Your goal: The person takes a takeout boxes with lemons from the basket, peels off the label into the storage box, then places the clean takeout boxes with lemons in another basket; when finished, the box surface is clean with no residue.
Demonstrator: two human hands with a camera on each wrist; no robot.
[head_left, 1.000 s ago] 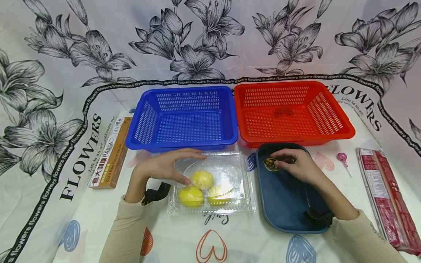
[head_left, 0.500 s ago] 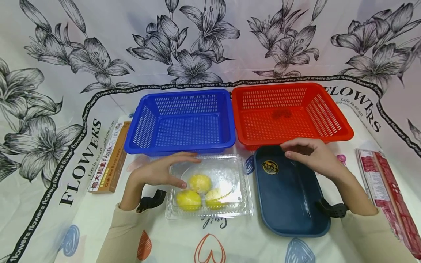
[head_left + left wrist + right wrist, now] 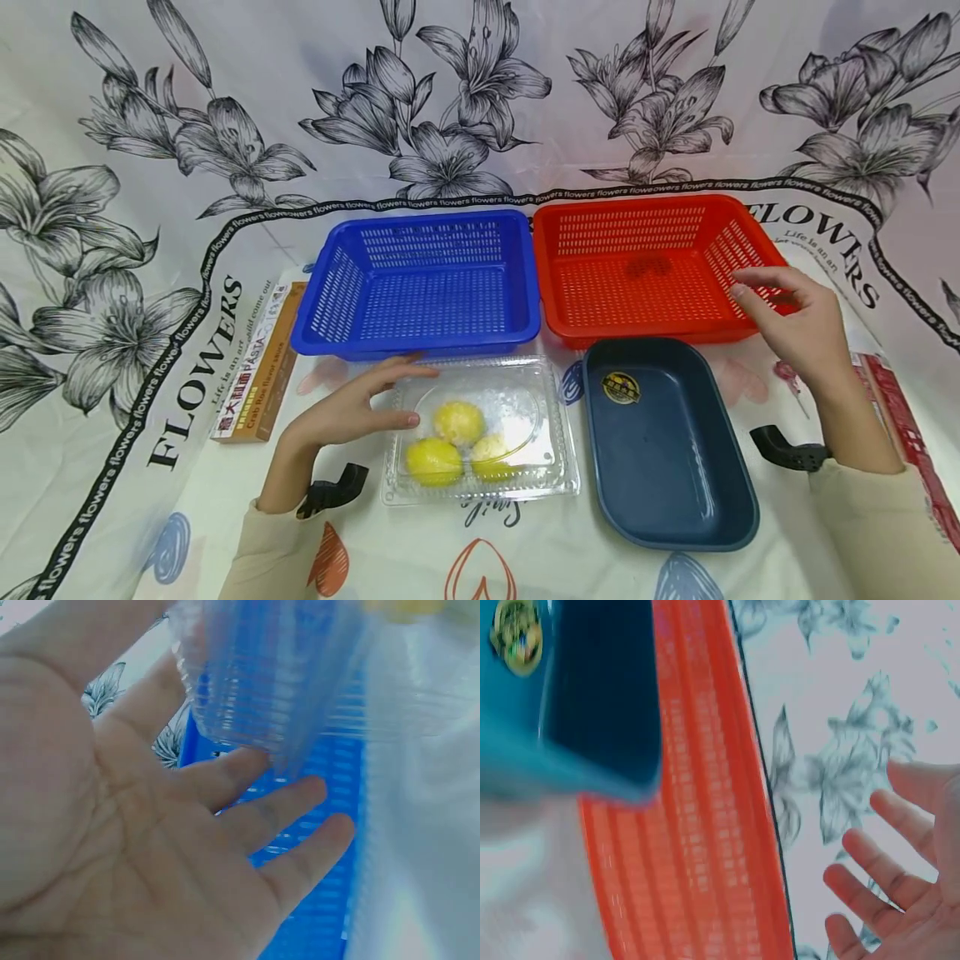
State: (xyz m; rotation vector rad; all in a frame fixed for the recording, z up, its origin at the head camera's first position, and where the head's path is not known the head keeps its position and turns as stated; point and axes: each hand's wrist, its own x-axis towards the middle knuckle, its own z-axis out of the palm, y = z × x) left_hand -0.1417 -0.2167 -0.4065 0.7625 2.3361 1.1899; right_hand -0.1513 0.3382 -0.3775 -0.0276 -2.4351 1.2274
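Observation:
A clear plastic clamshell box [image 3: 517,392] sits lidded in the middle, with three yellow lemon-like fruits [image 3: 459,422] inside. My left hand [image 3: 348,408] is at its left edge, fingers spread and nothing in its grasp; the left wrist view has the fingers [image 3: 292,802] extended beside the clear plastic. To the right lies a dark blue tray [image 3: 667,450] with a black and gold sticker [image 3: 620,387]. My right hand [image 3: 802,325] is over the right front corner of the red basket [image 3: 622,292], holding nothing. In the right wrist view its fingers [image 3: 881,862] are apart and relaxed.
A blue basket [image 3: 435,300] stands at the back, left of the red one. A pasta box [image 3: 262,367] lies at far left. A pink-headed small item [image 3: 787,375] and a red package [image 3: 911,450] lie at right, partly behind the right arm.
My right hand has left the dark blue tray and moved right and back to the red basket's corner. My left hand has drawn slightly left off the clear box.

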